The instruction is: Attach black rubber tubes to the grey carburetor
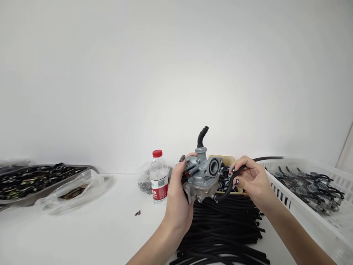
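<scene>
Head camera view, looking down over a white worktop point(82, 235): nearest the lens lies a heap of black rubber hoses point(223, 232), too many and too overlapped to count, spread flat between the person's two forearms. Just above it the left hand point(178, 200) is closed around the side of one grey metal carburetor point(202, 176), held upright in the air over the heap, with a bent black elbow tube rising from its top. The right hand point(252, 180) pinches a single black hose point(228, 186) between thumb and fingertips; the hose curves down and its lower end meets the underside of the carburetor body, so the step in hand appears to be fitting that hose onto a nipple at the base. Seating it would likely call for a firm push along the hose's axis while the left hand braces the body. Behind the carburetor sits a tan box point(228, 161) of small black parts. To the left stand one water bottle point(159, 177) with a red cap and one clear bag point(145, 180) of grey bits; one small dark piece point(137, 213) lies alone. At right, one white crate point(303, 213) holds several carburetors already hosed. Far left, one tray point(41, 178) and another clear bag hold dark rings.
</scene>
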{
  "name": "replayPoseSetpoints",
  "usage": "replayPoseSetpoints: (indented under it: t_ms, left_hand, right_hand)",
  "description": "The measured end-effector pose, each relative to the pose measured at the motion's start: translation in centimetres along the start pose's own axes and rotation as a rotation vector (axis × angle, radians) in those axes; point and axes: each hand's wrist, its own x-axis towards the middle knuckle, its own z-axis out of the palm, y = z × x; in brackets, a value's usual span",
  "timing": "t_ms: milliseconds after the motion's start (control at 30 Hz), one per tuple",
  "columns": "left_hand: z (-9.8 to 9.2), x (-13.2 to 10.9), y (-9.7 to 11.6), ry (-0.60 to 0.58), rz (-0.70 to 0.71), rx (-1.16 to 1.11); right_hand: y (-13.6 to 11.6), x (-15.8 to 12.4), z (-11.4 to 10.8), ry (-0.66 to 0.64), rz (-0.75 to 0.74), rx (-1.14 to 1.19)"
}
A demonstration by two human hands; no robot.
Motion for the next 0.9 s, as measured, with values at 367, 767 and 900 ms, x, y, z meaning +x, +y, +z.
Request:
replayPoseSetpoints:
  t_ms: [367,767,900]
  left_hand:
    - [0.4,-0.4,-0.9,-0.056,-0.087,-0.002]
    - [-0.6,-0.6,-0.6,-0.215,-0.220,0.024]
    - [-0.5,-0.6,-0.3,-0.216,-0.256,0.069]
  right_hand:
    - [-0.2,-0.8,1.5,0.250,0.245,0.105]
    - [-0.8,-1.4,2.1,-0.027,0.151,0.296]
    - [-0.7,-1.8,2.0,-0.068,0.146,0.242]
